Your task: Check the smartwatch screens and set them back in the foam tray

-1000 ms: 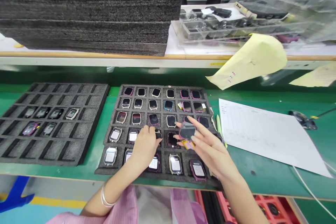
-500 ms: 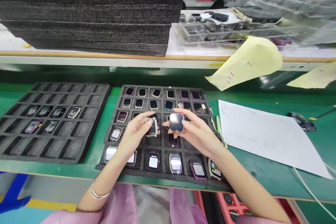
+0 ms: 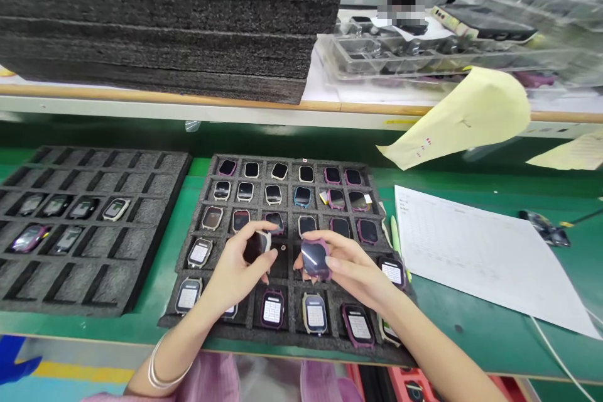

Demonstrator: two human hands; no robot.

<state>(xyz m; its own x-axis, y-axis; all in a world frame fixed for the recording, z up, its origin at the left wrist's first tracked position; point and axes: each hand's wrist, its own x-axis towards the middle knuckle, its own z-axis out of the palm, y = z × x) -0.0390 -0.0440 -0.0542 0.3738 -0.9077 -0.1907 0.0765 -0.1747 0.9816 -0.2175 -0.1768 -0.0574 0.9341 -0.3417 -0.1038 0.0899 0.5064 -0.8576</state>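
My left hand [image 3: 240, 264] is closed on a strapless smartwatch [image 3: 257, 246] with a pale frame, tilted so that its dark screen faces sideways. In my right hand [image 3: 348, 264] is a purple-framed smartwatch [image 3: 315, 259], gripped by its edges, its dark screen facing up with a bright reflection. Both hands are over a black foam tray [image 3: 294, 286] whose slots hold rows of smartwatches. Most screens in the back rows are dark. Nearer the front, several watches, such as a purple one [image 3: 272, 309] and a pale one [image 3: 315, 314], show lit white screens. My hands hide some slots.
A second foam tray [image 3: 155, 213] with a few watches lies left. Printed paper [image 3: 471, 251] and a green pen [image 3: 394, 235] lie right. Above, a shelf carries stacked foam [image 3: 155, 31] and clear plastic trays [image 3: 367, 56]; yellow paper [image 3: 461, 116] hangs from its edge.
Both hands have come lower and nearer, each still holding its watch. The pale watch has turned sideways in my left hand. The camera view has shifted slightly.
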